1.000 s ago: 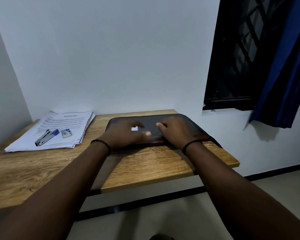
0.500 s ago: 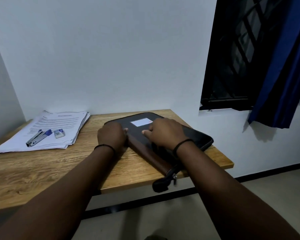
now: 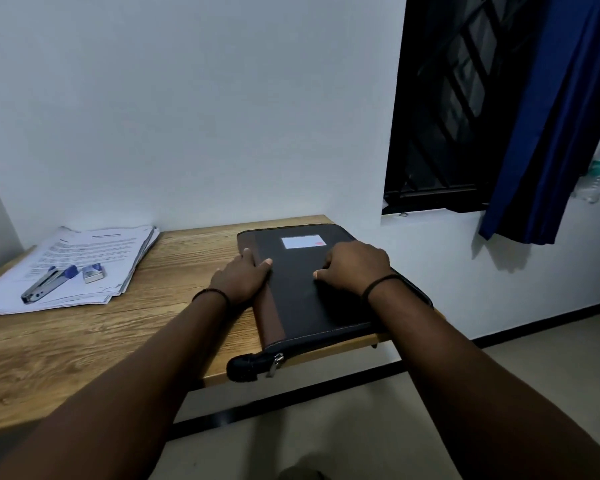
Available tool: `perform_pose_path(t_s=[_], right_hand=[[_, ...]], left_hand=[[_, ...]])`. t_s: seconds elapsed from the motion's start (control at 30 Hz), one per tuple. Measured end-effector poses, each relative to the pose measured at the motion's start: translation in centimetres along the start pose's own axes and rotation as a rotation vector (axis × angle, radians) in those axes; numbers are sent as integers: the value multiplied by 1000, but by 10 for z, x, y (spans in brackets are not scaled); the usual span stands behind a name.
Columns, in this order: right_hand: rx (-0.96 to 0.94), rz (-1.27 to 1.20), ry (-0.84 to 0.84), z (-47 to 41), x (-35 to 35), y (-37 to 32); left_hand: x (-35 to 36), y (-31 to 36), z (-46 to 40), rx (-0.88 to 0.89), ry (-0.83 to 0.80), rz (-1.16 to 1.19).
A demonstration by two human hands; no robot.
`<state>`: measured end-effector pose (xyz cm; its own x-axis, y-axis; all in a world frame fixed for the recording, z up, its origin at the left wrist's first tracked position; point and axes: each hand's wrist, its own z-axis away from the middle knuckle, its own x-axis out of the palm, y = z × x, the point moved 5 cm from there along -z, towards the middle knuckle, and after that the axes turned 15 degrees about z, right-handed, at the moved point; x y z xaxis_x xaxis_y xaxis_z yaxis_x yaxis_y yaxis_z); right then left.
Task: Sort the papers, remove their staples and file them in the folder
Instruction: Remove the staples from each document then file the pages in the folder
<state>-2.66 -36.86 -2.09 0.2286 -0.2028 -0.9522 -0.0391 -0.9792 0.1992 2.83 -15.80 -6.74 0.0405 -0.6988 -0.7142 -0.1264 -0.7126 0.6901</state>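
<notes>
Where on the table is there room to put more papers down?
Bare wood shows between the paper stack and the folder, and along the table front edge below the stack. The right end is crowded: the folder fills it, both hands on top.

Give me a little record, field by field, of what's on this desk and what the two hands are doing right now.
surface: wooden desk against a white wall
folder: dark zip-up folder with white label, closed, flat, near corner overhanging the desk edge
left hand: rests on the folder's brown spine edge
right hand: fingers curled, resting on the folder's cover
papers: white printed stack, far left
on the papers: blue-and-metal stapler; small staple box
</notes>
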Motion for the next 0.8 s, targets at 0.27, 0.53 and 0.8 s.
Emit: perform_pose_path(t_s=[0.27, 0.53, 0.8], right_hand=[[81, -168, 51, 18, 9, 32], [414, -222, -112, 33, 29, 92], [460, -426, -92, 27, 31, 121]], left_hand=[[25, 16, -4, -30, 7, 0], [43, 43, 7, -32, 89, -39], [48, 57, 28, -6, -39, 86]])
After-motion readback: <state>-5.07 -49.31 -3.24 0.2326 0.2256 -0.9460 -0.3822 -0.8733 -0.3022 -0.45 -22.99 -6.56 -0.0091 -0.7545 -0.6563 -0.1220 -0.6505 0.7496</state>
